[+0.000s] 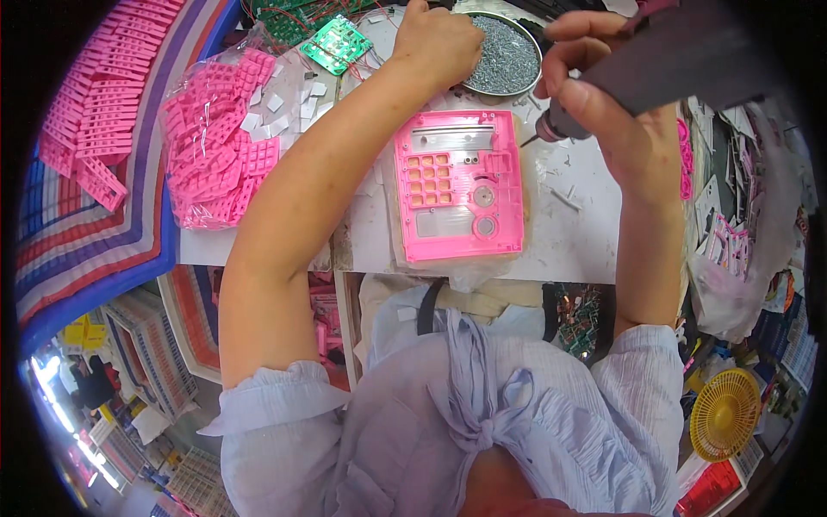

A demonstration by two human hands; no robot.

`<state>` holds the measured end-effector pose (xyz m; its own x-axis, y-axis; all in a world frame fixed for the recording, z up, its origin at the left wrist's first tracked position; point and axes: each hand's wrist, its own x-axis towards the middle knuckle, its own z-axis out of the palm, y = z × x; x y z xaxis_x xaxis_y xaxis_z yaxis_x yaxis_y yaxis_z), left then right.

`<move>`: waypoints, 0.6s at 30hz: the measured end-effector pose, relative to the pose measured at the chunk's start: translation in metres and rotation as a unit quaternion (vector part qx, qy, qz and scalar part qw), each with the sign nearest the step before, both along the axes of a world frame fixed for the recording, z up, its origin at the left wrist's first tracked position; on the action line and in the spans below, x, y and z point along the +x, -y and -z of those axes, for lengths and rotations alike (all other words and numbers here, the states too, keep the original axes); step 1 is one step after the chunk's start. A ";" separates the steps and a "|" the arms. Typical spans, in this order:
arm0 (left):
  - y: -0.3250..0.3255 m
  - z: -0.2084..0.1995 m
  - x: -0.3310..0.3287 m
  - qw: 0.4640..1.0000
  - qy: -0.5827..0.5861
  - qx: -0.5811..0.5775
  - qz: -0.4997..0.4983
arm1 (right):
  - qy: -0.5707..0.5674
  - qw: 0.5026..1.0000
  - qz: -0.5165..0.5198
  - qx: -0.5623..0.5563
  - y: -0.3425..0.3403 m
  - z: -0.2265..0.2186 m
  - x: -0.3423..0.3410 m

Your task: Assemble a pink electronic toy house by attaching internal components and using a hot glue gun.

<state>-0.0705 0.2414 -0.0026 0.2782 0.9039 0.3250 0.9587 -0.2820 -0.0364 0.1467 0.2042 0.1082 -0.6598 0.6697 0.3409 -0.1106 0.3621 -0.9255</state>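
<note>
A pink plastic housing [462,233] lies on the worktable, its inner side up. It has a keypad grid, a long slot at the far end and two round parts at the right. My right hand [603,112] is wrapped round a dark electric screwdriver [672,65], whose bit points down beside the housing's far right edge, apart from it. Beyond the housing, my left hand [438,47] is curled closed at the left rim of a round dish of small grey screws [502,56]. Whatever its fingers hold is hidden.
A clear bag of pink keypads [220,146] lies at the left, with white pieces [276,103] and a green circuit board [336,45] with red wires nearby. Pink parts [108,112] fill a striped-lined blue bin at far left. A plastic bag [741,284] hangs at right.
</note>
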 end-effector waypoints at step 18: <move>0.213 -0.021 0.049 0.886 0.455 -0.020 0.090 | -0.236 0.952 -0.050 -0.186 0.090 0.006 -0.002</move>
<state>-0.0216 0.0286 0.0188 0.0577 0.8872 0.4577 0.5262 -0.4166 0.7413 0.1442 0.1141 0.1025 -0.5592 0.7438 0.3661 -0.5628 -0.0163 -0.8264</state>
